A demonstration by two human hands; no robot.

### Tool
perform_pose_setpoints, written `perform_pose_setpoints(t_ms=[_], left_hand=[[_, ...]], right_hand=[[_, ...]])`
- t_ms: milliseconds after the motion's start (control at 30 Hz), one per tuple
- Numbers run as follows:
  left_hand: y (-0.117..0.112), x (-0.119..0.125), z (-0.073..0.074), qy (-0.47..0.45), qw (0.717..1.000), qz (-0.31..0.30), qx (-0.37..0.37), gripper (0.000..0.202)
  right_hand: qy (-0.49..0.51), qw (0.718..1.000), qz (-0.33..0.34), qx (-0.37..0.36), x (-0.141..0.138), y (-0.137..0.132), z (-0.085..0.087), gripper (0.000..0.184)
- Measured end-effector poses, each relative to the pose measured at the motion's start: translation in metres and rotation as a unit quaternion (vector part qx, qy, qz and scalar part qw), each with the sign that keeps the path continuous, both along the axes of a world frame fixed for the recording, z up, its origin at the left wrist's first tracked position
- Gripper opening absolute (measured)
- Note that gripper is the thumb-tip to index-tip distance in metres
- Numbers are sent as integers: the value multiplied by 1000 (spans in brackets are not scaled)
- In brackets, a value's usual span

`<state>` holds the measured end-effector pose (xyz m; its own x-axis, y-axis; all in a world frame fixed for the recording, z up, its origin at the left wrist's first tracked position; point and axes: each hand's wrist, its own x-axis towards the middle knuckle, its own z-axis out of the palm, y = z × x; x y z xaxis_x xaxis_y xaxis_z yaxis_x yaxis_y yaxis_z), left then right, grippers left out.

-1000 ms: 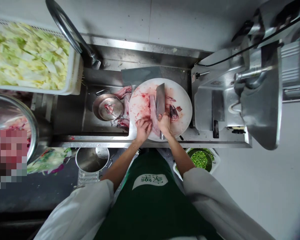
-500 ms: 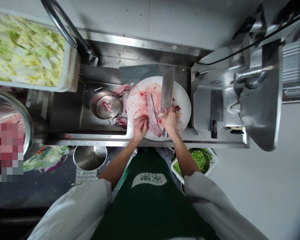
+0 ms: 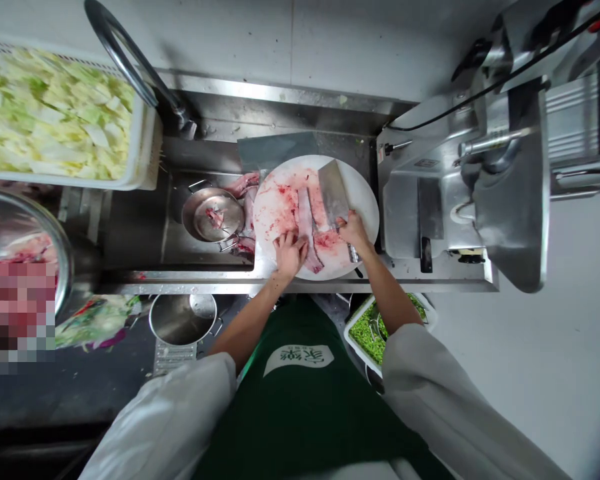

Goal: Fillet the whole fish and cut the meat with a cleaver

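A long, pale pink fish fillet (image 3: pixel 305 217) lies lengthwise on the round white cutting board (image 3: pixel 276 175), which is smeared with blood. My left hand (image 3: pixel 291 255) is at the fillet's left side, its bent fingers pressed onto the near half. In my right hand (image 3: pixel 355 231) is a cleaver (image 3: pixel 333 191), gripped where handle meets blade. Its broad blade face shows, pointing away from me, right of the fillet. Whether the blade touches the board, I cannot tell.
The sink (image 3: pixel 133 220) at left holds a metal pot (image 3: pixel 213 213) with fish scraps beside it. A slicing machine (image 3: pixel 430 193) stands right of the board. Chopped cabbage fills a white basket (image 3: pixel 143 150) under the faucet (image 3: pixel 125 60). Chopped greens (image 3: pixel 367 333) sit below the counter edge.
The cleaver has turned from nearly edge-on to showing its broad face, and my right hand moved right. My left hand slid right onto the fillet. A dark scrap has left the board's right side.
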<state>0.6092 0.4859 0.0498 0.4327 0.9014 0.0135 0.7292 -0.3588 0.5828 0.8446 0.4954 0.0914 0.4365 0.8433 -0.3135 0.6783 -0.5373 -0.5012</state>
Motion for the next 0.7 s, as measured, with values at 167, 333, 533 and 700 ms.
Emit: perform_pose_setpoints(t_ms=[167, 333, 533, 700], left_hand=[[0, 2, -3, -24, 999, 30, -7, 22], [-4, -23, -11, -116, 987, 110, 8, 24], [-2, -27, -8, -125, 988, 94, 3, 25], [1, -3, -4, -54, 998, 21, -16, 22]], right_hand=[[-22, 1000, -8, -9, 4, 1, 20, 30], [-33, 997, -41, 52, -51, -2, 38, 33], [32, 999, -34, -12, -98, -2, 19, 30], [33, 999, -25, -15, -52, 1, 9, 34]])
